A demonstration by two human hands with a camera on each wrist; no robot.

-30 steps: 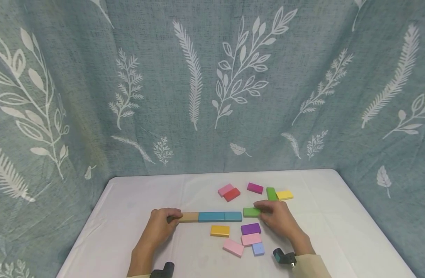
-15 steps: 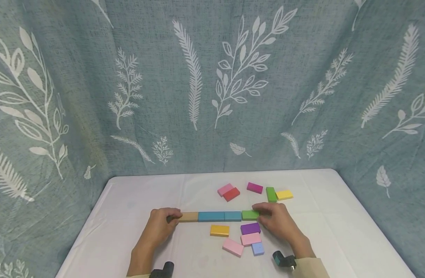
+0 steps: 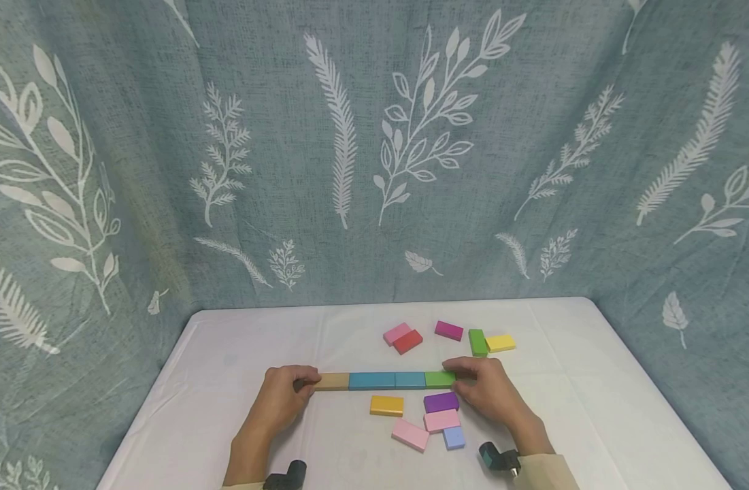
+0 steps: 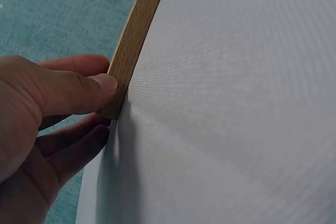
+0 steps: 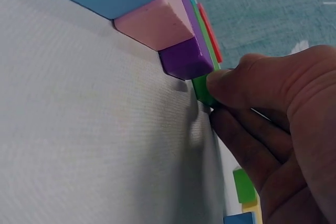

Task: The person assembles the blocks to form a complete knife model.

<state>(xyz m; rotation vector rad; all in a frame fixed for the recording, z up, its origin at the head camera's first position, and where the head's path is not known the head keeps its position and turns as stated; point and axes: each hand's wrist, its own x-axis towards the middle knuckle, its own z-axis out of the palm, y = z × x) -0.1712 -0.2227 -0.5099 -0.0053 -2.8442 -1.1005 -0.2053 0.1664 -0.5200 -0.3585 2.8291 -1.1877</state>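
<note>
Four flat wooden blocks would be several, lying end to end in a straight row on the white table: a natural-wood block [image 3: 334, 382], two blue blocks [image 3: 372, 381] and a green block [image 3: 438, 380]. My left hand [image 3: 285, 395] pinches the wood block's left end between thumb and fingers; the left wrist view shows the thumb on its near face. At the row's other end my right hand [image 3: 492, 389] pinches the green block, its far end hidden by the fingers. Just in front of the green block lies a purple block [image 3: 441, 402].
Nearer me lie an orange-yellow block [image 3: 386, 406], two pink blocks [image 3: 410, 435] and a light-blue block [image 3: 454, 437]. Behind the row are a pink block [image 3: 396, 333], a red block [image 3: 407, 341], a magenta block [image 3: 449, 331], another green block [image 3: 478, 342] and a yellow block [image 3: 500, 343].
My right hand has slid the green block leftward, closing the gap to the blue block beside it. My left hand has stayed on the wood block.
</note>
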